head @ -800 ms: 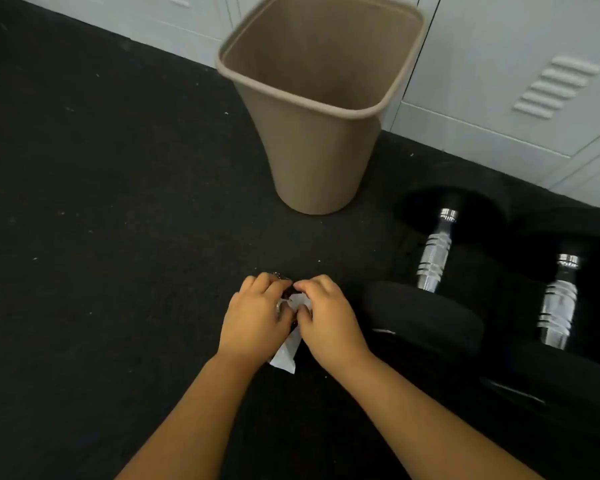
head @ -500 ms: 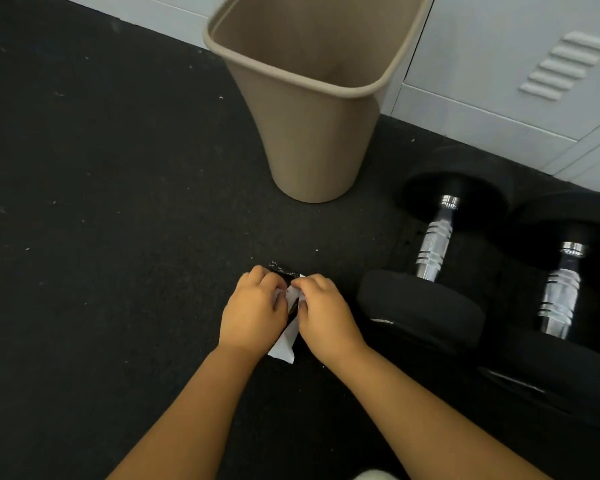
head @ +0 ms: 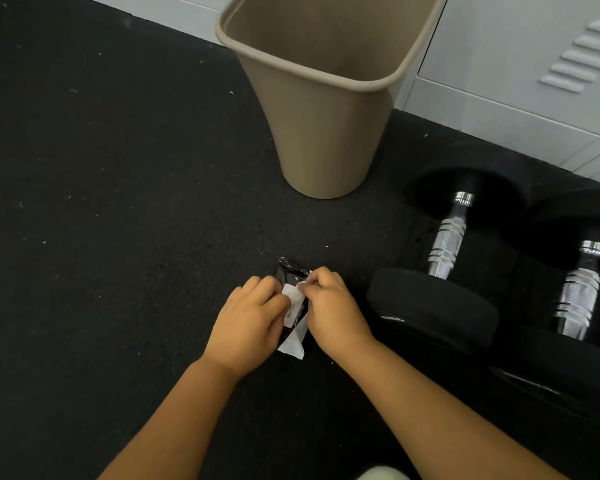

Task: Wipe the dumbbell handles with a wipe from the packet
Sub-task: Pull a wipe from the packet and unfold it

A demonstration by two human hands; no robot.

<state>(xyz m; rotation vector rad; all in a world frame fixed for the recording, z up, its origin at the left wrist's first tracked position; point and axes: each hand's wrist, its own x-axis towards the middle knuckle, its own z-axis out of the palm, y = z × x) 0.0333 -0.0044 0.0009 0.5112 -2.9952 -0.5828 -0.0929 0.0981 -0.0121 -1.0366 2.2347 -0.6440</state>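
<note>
A small black wipe packet (head: 290, 270) with white edges is held just above the dark floor between both hands. My left hand (head: 250, 322) grips its left side. My right hand (head: 333, 311) pinches a white flap or wipe (head: 293, 299) at the packet's top; which of the two I cannot tell. To the right lie two black dumbbells side by side. The nearer dumbbell has a chrome handle (head: 447, 242), and the farther dumbbell's chrome handle (head: 577, 296) is beyond it. Neither hand touches them.
A tan waste bin (head: 326, 133) stands open on the black rubber floor (head: 118, 202) behind the hands. Pale grey lockers (head: 499, 81) line the wall at the back right. Open floor stretches to the left.
The packet's black top end now shows beyond my fingers, and the white flap has been drawn further out. The view has shifted, with the bin sitting more to the right.
</note>
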